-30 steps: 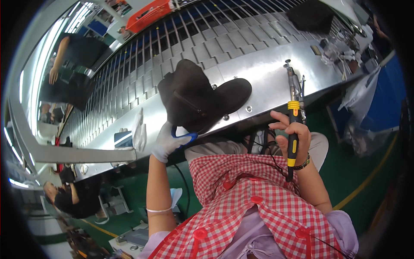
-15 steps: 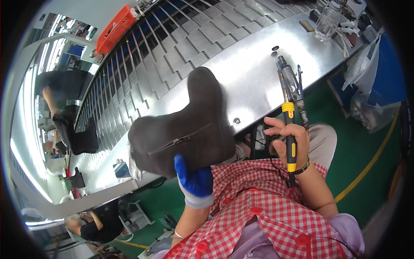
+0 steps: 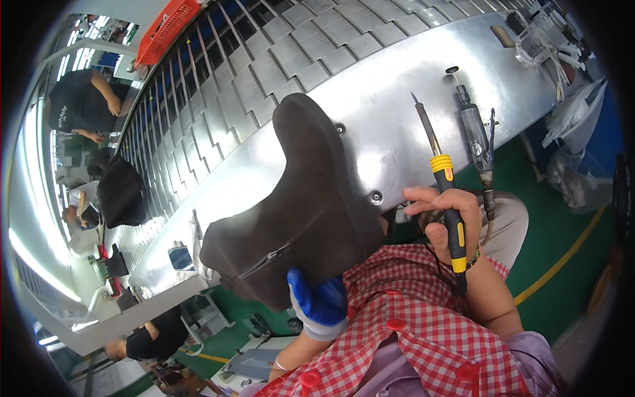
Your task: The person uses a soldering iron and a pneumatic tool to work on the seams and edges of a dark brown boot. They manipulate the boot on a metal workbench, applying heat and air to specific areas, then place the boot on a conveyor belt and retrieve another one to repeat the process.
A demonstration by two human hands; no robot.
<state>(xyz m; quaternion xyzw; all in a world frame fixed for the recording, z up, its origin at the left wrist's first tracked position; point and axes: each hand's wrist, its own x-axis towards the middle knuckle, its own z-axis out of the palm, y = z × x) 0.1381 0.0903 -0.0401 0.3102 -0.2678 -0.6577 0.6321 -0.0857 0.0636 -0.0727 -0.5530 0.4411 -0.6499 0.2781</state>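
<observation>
A dark brown boot (image 3: 297,198) with a side zipper lies across the metal bench edge, its toe pointing toward the conveyor. My left hand (image 3: 319,301), in a blue-and-white coated glove, grips the boot near its sole edge, thumb on the side below the zipper; the other fingers are hidden beneath. My bare right hand (image 3: 456,215) holds a soldering iron (image 3: 450,198) with a black and yellow handle, its thin metal tip pointing away from me, to the right of the boot and apart from it.
A grey air-powered rotary tool (image 3: 476,132) rests on the metal bench (image 3: 397,139). Beyond runs a slatted conveyor (image 3: 311,46) with an orange basket (image 3: 165,30) at its far side. A dark boot (image 3: 121,192) and a co-worker (image 3: 83,99) are at left. Plastic bags (image 3: 575,139) hang at right.
The boot and my left hand have shifted slightly right and toward me. The soldering iron's tip has swung left, away from the rotary tool. The co-worker at left has moved.
</observation>
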